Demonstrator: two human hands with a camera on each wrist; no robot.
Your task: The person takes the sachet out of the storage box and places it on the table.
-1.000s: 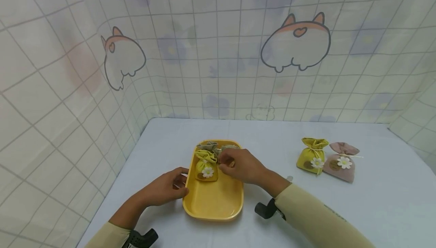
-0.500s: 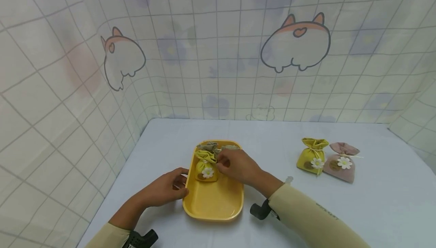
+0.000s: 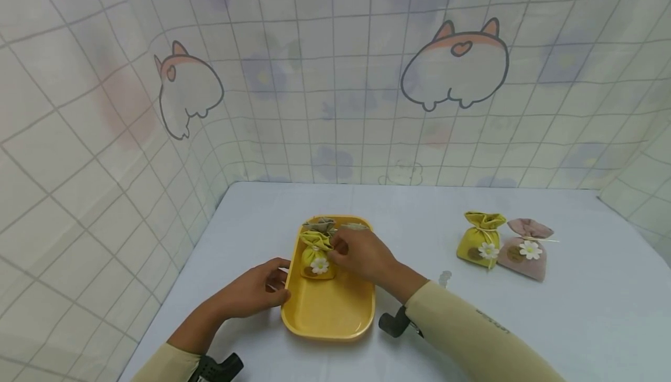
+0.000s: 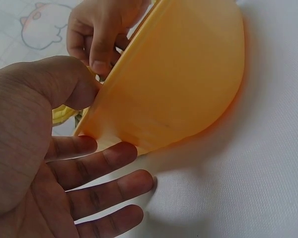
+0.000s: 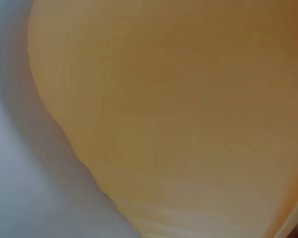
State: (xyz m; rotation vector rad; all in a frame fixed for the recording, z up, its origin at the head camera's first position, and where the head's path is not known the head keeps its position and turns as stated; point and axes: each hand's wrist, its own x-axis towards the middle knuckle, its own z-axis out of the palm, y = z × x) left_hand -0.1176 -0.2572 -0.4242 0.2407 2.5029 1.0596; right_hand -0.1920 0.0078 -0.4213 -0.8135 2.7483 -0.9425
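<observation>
In the head view my right hand [image 3: 362, 257] reaches into the yellow tray [image 3: 332, 321] from the right. Its curled thumb and fingers pinch at the neck of a yellow-green drawstring pouch [image 3: 316, 257] with a white flower. Behind this pouch a grey-green pouch [image 3: 321, 225] lies in the tray, and another grey-green pouch [image 3: 355, 227] shows partly behind the hand. My left hand [image 3: 257, 289] holds the tray's left rim. The left wrist view shows its thumb over the rim and its fingers [image 4: 120, 154] outside, spread along the tray's wall.
On the right of the white table [image 3: 419, 213], a second yellow-green pouch [image 3: 474, 245] lies against a pink pouch [image 3: 524, 257], each with a white flower. A checked curtain [image 3: 367, 79] hangs at the back and sides. The tray's outer wall [image 5: 164, 109] fills most of the right wrist view.
My right hand has shifted slightly left inside the tray, to the neck of the yellow-green pouch. My left hand and the tray stay in place.
</observation>
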